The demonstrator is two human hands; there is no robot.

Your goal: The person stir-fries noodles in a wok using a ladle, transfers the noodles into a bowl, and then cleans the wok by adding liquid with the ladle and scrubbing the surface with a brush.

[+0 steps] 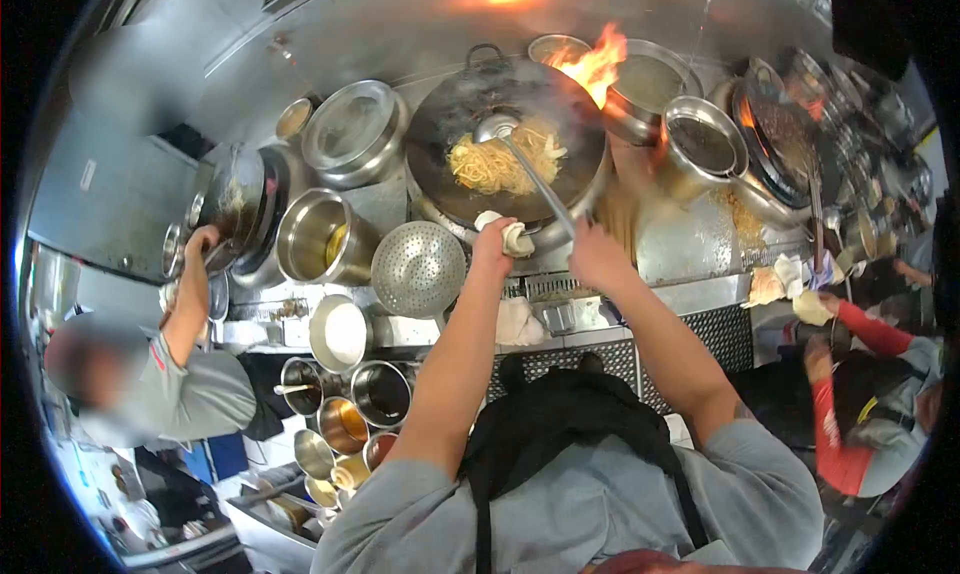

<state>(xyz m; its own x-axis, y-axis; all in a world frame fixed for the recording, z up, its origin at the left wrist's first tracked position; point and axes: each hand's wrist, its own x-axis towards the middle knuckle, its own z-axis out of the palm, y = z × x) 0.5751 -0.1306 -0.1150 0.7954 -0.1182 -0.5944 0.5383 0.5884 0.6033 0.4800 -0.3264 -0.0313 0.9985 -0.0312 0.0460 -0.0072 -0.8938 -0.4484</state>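
Note:
Noodles (pixel 500 169) lie in the middle of a large dark wok (pixel 437 114) on the stove, with steam above them. A ladle (pixel 541 184) slants down into the wok, its bowl resting at the far side of the noodles. My right hand (pixel 600 256) is wrapped round the ladle's handle near its end, by the wok's near right edge. My left hand (pixel 492 246) is closed on a folded white cloth (pixel 515 236) against the wok's near rim. Whatever the cloth covers there is hidden. Flames (pixel 598 66) rise at the wok's far right.
A perforated strainer (pixel 418 269) and a steel pot (pixel 326 237) stand left of the wok; several sauce pots (pixel 343 424) stand nearer me. Right is a long-handled pot (pixel 703 146). Co-workers stand left (pixel 215 389) and right (pixel 870 414), the left one's hand at another wok.

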